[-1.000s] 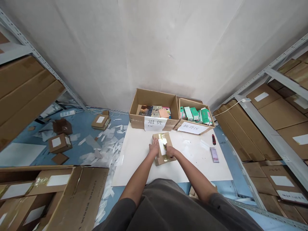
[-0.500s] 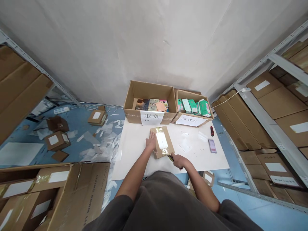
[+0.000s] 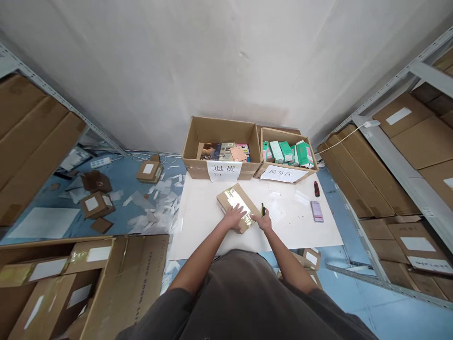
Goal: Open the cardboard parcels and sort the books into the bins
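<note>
A small taped cardboard box (image 3: 245, 195) with a white label (image 3: 235, 200) lies at a slant on the white-topped table (image 3: 198, 226). My left hand (image 3: 235, 217) rests on the box's top, fingers stretched out over the label and the near part. In my right hand (image 3: 264, 221) is a black-and-yellow utility knife (image 3: 263, 209), pointing up and away from the box. That hand's thumb and finger touch the near right corner of the box. Shiny tape (image 3: 248, 220) shows between the two hands.
Behind stand two labelled open cartons, one with mixed packages (image 3: 226, 175), one with green boxes (image 3: 307, 173). At right lie a red-and-black cutter (image 3: 316, 189) and a blurred purple item (image 3: 317, 211). Paper scraps (image 3: 155, 208) litter the floor; shelving (image 3: 403, 184) flanks the table.
The box has turned counterclockwise. My left hand has moved from its left edge onto its top. My right hand has lifted the knife away from the near edge and now touches the corner.
</note>
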The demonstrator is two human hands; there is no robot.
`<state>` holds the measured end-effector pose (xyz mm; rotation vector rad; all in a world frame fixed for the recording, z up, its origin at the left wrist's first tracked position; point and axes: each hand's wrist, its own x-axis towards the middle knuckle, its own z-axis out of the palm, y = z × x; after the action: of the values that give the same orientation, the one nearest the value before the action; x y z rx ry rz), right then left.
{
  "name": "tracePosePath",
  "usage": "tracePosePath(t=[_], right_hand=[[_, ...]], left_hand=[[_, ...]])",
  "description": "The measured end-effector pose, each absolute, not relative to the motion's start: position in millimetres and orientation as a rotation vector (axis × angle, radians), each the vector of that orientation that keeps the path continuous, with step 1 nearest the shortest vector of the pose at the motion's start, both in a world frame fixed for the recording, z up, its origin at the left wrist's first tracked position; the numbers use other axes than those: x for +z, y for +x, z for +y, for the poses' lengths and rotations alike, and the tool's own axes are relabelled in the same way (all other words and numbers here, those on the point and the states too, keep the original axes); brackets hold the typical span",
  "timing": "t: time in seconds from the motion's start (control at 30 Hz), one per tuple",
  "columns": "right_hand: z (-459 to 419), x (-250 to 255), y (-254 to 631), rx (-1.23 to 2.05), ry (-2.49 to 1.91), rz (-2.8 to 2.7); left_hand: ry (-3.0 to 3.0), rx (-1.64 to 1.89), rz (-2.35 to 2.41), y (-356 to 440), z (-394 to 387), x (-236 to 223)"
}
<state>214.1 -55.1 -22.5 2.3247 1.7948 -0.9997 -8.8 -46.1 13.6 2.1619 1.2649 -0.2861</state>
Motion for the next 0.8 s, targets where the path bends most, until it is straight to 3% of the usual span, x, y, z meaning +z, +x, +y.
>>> tracePosePath(t=[0.47,0.67,0.8], right_hand=[[-36.9,3.6,196.4,-1.018,2.4,1.93],[-89.6,5.5,242.9,-1.389,2.006,1.991],[-92.2,11.0,248.1,-1.068,1.993,1.935]], left_hand=[[2.173,-0.255,1.497,-4.1,-64.2,11.9],[2.139,-0.347,1.503,4.4,-55.5,9.9],[2.141,-0.389,1.481,6.9,-46.5,8.1]])
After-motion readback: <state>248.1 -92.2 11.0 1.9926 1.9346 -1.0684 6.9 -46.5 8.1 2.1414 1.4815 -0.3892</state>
